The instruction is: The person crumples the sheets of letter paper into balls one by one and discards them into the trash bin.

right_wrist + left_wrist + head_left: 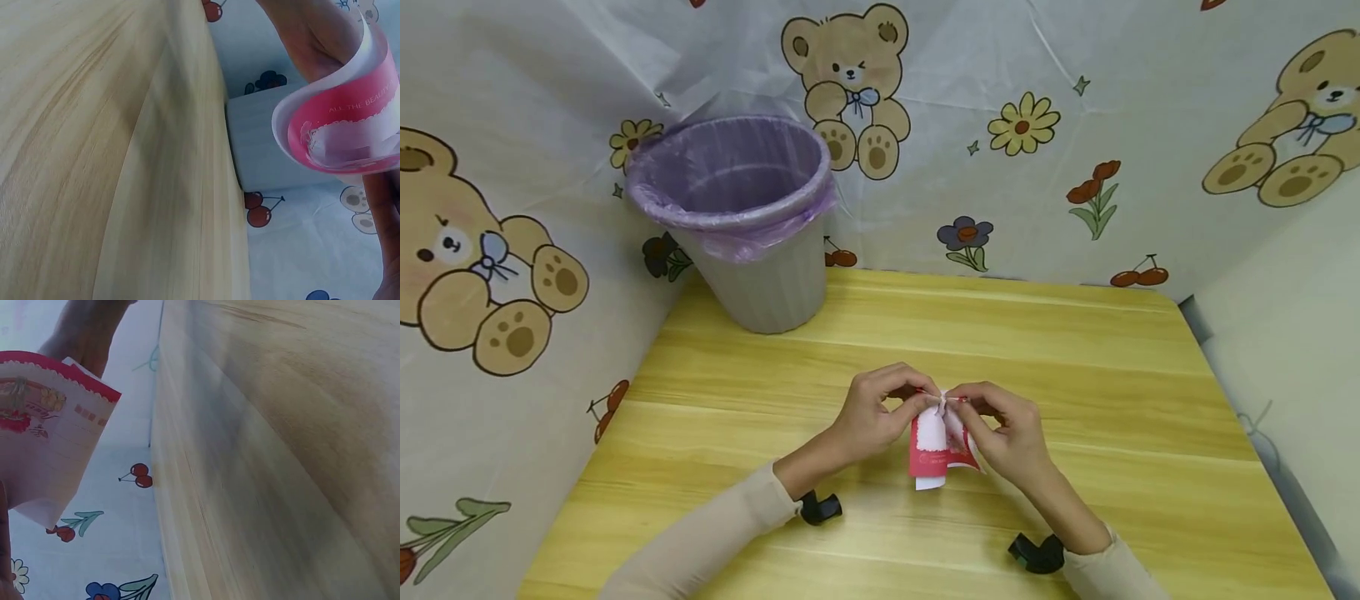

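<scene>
My left hand point(878, 410) and right hand point(1011, 429) meet at the middle of the table in the head view. Between them is a printed paper sheet point(931, 442), white with a red-pink border, and the thumb and fingers of each hand pinch its top edge. The paper is crumpled where the fingertips come together, and its lower part hangs in two flaps. In the left wrist view the sheet point(56, 431) shows printed lines and a picture. The right wrist view shows the paper point(350, 119) curled round, with small lettering on the pink band.
A grey bin point(767, 283) lined with a purple bag point(775, 229) stands at the back left of the wooden table point(1037, 350). Behind and at the left hangs a white cloth point(955, 50) with bears and flowers. Black camera mounts point(1036, 553) sit at both wrists.
</scene>
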The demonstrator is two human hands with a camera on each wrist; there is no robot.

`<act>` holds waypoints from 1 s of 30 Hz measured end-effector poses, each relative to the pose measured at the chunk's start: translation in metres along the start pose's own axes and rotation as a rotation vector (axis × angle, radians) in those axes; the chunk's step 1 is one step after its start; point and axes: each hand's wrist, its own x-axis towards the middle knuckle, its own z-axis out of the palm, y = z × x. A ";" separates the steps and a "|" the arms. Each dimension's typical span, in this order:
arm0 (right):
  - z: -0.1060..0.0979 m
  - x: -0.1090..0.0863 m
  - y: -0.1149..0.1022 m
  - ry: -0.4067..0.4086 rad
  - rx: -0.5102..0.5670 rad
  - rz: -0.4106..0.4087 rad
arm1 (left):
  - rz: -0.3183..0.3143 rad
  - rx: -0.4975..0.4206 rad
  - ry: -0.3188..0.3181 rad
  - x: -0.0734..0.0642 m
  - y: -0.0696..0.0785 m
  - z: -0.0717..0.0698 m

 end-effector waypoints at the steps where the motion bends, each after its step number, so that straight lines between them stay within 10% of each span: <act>1: 0.000 0.000 0.000 0.000 0.009 0.008 | -0.003 0.002 0.010 0.000 0.000 0.000; 13: 0.003 -0.010 -0.003 -0.059 0.098 0.206 | 0.072 -0.017 0.039 0.003 0.001 0.001; 20: 0.001 -0.010 -0.002 0.054 0.268 0.215 | 0.071 -0.097 0.012 0.004 0.000 -0.001; 30: -0.001 -0.004 -0.001 0.159 0.171 0.101 | 0.009 -0.191 0.060 0.003 -0.004 -0.001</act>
